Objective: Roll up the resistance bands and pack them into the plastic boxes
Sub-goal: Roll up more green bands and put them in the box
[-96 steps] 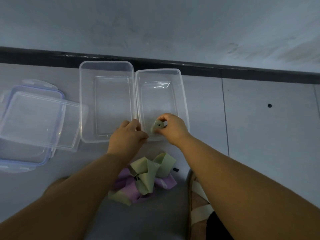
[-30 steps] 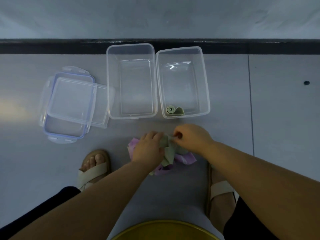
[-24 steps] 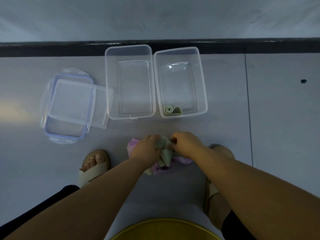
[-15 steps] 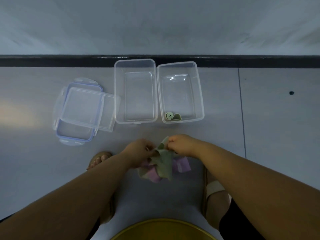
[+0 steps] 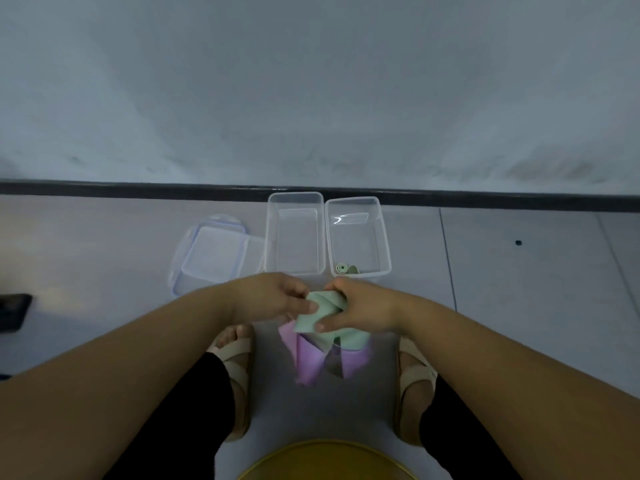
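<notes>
**Both hands grip a green band over a grey tiled floor**

The surface is a pale grey tiled floor (image 5: 519,306), dimly lit. It meets a plain grey wall (image 5: 311,81) along a black skirting (image 5: 138,189). Two clear plastic boxes stand side by side against that skirting, their long walls just beside each other: the left box (image 5: 268,237) and the right box (image 5: 385,237). A rolled band (image 5: 346,269), green, lies at the near end of the right box. Two clear lids (image 5: 211,254) lie overlapped just left of the boxes.

The left hand (image 5: 277,299) and right hand (image 5: 360,310) meet just in front of the boxes. Each has a closed grip on a crumpled green band (image 5: 323,313), with fingers and thumb pinching its folds. A purple band (image 5: 311,358) hangs below it, tangled with the green one.

The floor lies open to the right of the boxes, crossed by a grout line (image 5: 446,254) and marked by a small dark speck (image 5: 518,242). Two sandalled feet (image 5: 235,348) flank the bands.

A dark object (image 5: 12,311) is cut off at the left edge, and a yellow round shape (image 5: 329,462) at the bottom edge; neither can be made out. The hands hide the near rims of both boxes. Whether the purple band touches the floor is unclear.
</notes>
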`<action>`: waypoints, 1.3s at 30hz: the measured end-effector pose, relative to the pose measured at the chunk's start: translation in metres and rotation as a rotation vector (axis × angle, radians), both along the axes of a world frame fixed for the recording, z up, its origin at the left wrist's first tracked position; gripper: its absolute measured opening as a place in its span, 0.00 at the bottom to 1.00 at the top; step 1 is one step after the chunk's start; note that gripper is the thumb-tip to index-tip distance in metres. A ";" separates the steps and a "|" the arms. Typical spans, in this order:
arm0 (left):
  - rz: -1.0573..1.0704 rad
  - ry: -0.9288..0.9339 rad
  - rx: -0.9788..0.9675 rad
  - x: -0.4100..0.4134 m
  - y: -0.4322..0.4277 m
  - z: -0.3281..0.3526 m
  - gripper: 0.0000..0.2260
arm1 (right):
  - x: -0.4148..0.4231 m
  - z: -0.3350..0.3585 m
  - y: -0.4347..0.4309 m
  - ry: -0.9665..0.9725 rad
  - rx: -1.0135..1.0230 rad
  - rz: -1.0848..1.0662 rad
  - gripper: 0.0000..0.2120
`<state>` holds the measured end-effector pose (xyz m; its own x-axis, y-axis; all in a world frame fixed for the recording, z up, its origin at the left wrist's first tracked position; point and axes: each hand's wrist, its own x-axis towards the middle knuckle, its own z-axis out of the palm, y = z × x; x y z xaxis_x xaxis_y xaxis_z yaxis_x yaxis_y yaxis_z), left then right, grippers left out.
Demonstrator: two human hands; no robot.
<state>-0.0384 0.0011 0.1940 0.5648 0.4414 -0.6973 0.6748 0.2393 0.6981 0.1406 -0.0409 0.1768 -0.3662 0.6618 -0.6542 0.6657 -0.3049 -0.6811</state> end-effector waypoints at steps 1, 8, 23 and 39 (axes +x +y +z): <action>0.030 -0.046 -0.016 -0.004 -0.002 0.012 0.03 | 0.001 0.018 -0.004 0.012 0.025 -0.027 0.24; 0.351 -0.360 -0.046 -0.020 -0.035 0.057 0.10 | 0.020 0.110 -0.045 0.119 0.153 -0.258 0.29; 0.301 -0.113 0.153 -0.007 -0.045 0.043 0.07 | 0.009 0.075 -0.041 0.175 0.016 -0.470 0.10; 0.601 -0.342 -0.360 0.000 -0.028 0.042 0.13 | 0.027 0.057 -0.020 0.403 -0.246 -0.447 0.17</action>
